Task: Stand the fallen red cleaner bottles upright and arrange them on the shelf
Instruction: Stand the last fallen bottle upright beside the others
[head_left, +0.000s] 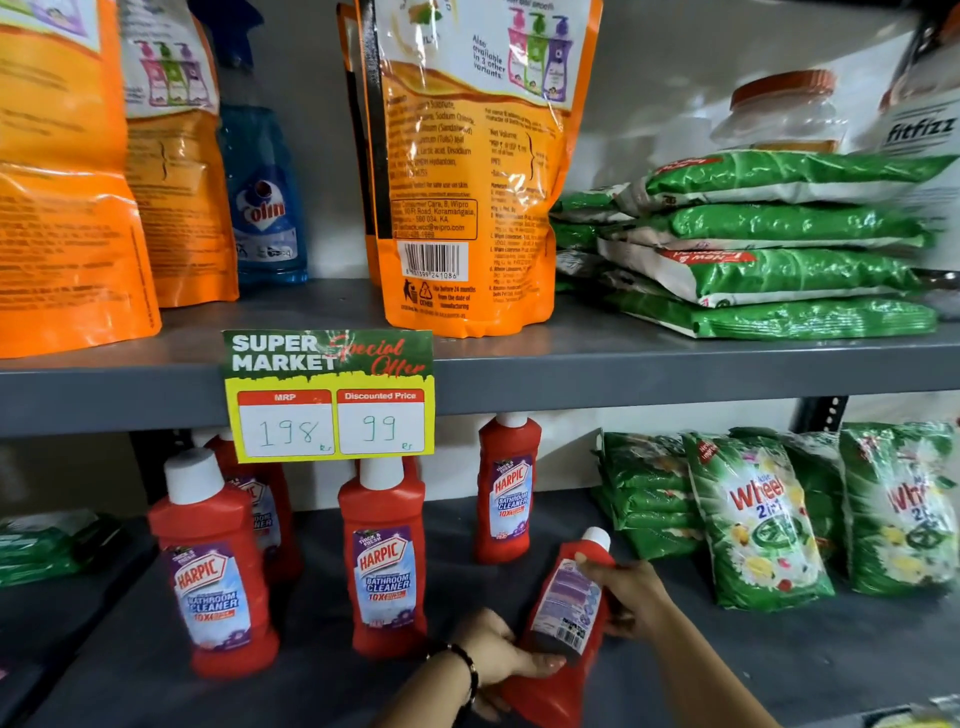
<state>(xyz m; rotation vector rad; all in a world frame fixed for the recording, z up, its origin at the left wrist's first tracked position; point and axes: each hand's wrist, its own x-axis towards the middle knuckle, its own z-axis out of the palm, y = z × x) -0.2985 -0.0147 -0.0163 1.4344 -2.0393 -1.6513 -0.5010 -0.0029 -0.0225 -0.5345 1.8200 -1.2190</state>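
Several red cleaner bottles with white caps stand upright on the lower grey shelf (727, 649): one at front left (213, 566), one behind it (265, 509), one in the middle (383, 558) and one further back (508, 491). A tilted red bottle (563, 618) leans with its cap up and to the right, its back label facing me. My left hand (493, 660) grips its base. My right hand (631, 592) holds its upper right side.
Green detergent packs (753, 519) stand at the right of the lower shelf. A price sign (330, 395) hangs from the upper shelf edge and hides some bottle caps. Orange refill pouches (467, 171), a blue spray bottle (265, 197) and stacked green packs (769, 244) fill the upper shelf.
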